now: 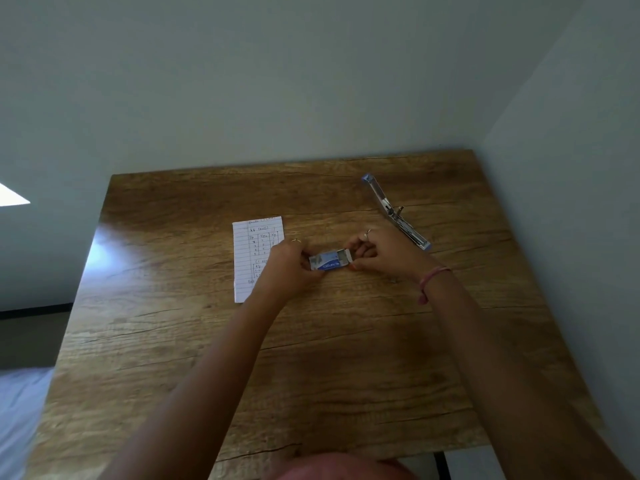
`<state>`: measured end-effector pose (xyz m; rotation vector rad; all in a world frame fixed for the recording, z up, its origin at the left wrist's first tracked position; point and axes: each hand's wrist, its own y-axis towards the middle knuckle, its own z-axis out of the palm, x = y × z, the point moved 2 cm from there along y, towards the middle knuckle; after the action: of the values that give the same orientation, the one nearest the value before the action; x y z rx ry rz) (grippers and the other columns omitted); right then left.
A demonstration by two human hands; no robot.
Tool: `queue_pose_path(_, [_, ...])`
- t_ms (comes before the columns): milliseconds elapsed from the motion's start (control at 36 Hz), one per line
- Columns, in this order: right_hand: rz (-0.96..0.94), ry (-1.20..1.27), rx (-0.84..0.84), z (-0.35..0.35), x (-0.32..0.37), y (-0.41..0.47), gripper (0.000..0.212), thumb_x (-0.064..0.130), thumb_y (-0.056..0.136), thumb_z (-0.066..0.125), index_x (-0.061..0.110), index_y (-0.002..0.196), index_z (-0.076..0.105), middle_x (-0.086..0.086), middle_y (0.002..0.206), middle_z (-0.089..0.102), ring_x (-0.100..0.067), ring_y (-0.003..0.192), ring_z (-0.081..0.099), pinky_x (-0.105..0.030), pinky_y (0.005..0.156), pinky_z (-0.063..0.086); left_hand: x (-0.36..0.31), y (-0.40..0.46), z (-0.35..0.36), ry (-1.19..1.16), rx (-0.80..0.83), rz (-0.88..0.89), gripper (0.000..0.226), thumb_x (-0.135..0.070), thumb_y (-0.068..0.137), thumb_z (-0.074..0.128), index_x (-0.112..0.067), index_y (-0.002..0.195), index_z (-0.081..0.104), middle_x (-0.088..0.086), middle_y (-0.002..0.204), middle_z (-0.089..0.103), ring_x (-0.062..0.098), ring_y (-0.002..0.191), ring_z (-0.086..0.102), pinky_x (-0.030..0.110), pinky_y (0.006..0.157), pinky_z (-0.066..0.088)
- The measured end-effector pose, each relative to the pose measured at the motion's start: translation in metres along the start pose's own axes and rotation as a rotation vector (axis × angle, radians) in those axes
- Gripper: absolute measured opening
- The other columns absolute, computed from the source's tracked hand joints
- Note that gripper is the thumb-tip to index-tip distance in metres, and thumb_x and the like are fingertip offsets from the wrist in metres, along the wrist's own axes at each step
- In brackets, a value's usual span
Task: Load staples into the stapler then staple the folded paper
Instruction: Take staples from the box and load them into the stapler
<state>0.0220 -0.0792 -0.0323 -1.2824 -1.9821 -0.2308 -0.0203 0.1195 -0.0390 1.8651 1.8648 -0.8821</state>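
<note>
A small blue and white staple box (328, 261) is held between both hands over the middle of the wooden table (214, 341). My left hand (289, 263) grips its left end. My right hand (379, 249) pinches the inner tray, which sticks out a little on the right. The stapler (396, 211), blue and metal, lies flipped wide open at the far right of the table, beyond my right hand. The folded lined paper (254, 251) with handwriting lies flat to the left, partly under my left hand.
Pale walls stand close behind the table and along its right side. The table's left edge drops to a dark floor, with pale fabric (17, 417) at the lower left.
</note>
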Motion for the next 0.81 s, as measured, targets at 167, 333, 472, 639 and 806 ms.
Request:
queue_pose_path(167, [-0.030,-0.006,-0.008,-0.001,0.001,-0.008,0.030,0.015,0.079,0.078,0.019,0.107,0.069,0.001,0.103,0.061,-0.010,0.092,0.065,-0.027,0.084,0.057,0.007,-0.008,-0.003,0.041,0.025,0.009,0.035,-0.021,0.075,0.079,-0.014,0.107,0.067,0.000,0.100,0.065,0.007,0.080,0.059,0.011,0.066,0.043])
queue_pose_path(333, [-0.019,-0.061,0.006,0.000,0.005,-0.010,0.029,0.018,0.080,0.076,0.017,0.108,0.068,0.002,0.107,0.061,-0.007,0.092,0.062,-0.026,0.084,0.056,0.008,-0.013,-0.005,0.112,0.070,0.037,0.045,-0.025,0.079,0.075,-0.021,0.122,0.063,-0.002,0.100,0.055,0.012,0.088,0.054,0.021,0.075,0.042])
queue_pose_path(472, [-0.001,-0.089,0.041,0.001,0.007,-0.010,0.028,0.017,0.081,0.075,0.019,0.108,0.066,0.001,0.109,0.060,-0.007,0.093,0.061,-0.021,0.084,0.054,0.007,-0.014,-0.008,0.135,0.108,0.052,0.046,-0.027,0.079,0.074,-0.023,0.124,0.062,0.004,0.104,0.056,0.014,0.090,0.054,0.021,0.074,0.042])
queue_pose_path(639, [-0.015,-0.101,0.061,0.000,0.012,-0.011,0.037,0.023,0.083,0.073,0.021,0.118,0.062,0.008,0.108,0.054,-0.001,0.091,0.056,-0.009,0.075,0.045,0.006,-0.014,-0.011,0.135,0.121,0.070,0.045,-0.026,0.079,0.075,-0.021,0.123,0.064,0.005,0.108,0.058,0.014,0.092,0.056,0.025,0.080,0.048])
queue_pose_path(806, [-0.148,-0.251,-0.056,0.004,0.027,-0.012,0.018,0.031,0.090,0.063,0.021,0.103,0.071,0.004,0.101,0.054,0.001,0.081,0.046,-0.010,0.065,0.032,0.005,-0.015,-0.012,0.143,0.117,0.070,0.047,-0.026,0.079,0.075,-0.020,0.123,0.063,0.007,0.108,0.058,0.016,0.093,0.055,0.025,0.079,0.047])
